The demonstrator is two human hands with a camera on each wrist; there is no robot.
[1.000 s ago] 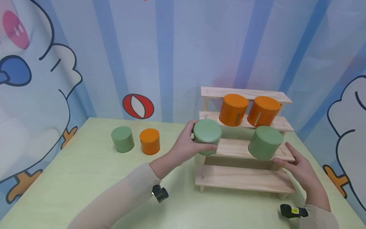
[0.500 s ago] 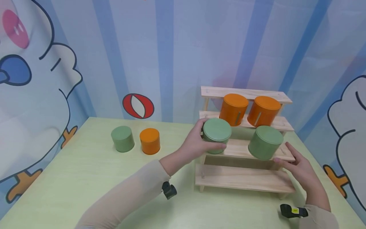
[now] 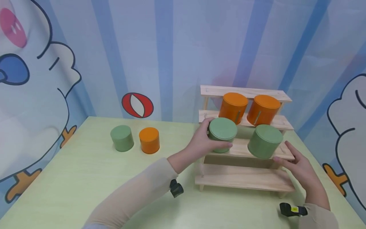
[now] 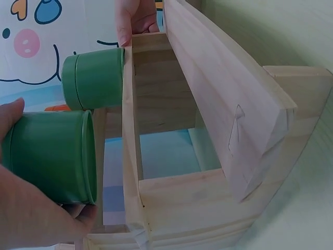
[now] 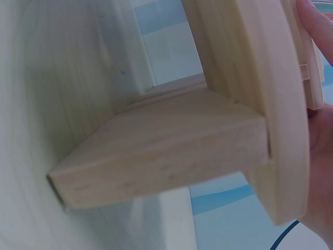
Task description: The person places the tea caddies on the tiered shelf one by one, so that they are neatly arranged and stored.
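Tins everywhere, basically. Spotted a small green tin (image 3: 122, 138) at mid-left of the frame, upright on the pale table (image 3: 85, 178), with a small orange tin (image 3: 149, 140) near it. Right of centre, saw the left hand (image 3: 202, 140) with fingers and thumb wrapped round a bigger green tin (image 3: 222, 129), at the lower-middle shelf of the wooden rack (image 3: 243, 176). Couldn't tell about contact between base and plank. Just behind, noticed the left orange tin (image 3: 233, 106) and right orange tin (image 3: 263, 109), upright one tier up. Then clocked a shelved green tin (image 3: 265, 141) below those and, at far right, the right hand (image 3: 301, 167), fingers narrow, gripping the shelf's end. Reckoned on three possible mess-ups: clipping the shelved green tin by swinging too far right, dropping the held one by releasing with its base overhanging the front edge, or shifting the rack by bracing unevenly.
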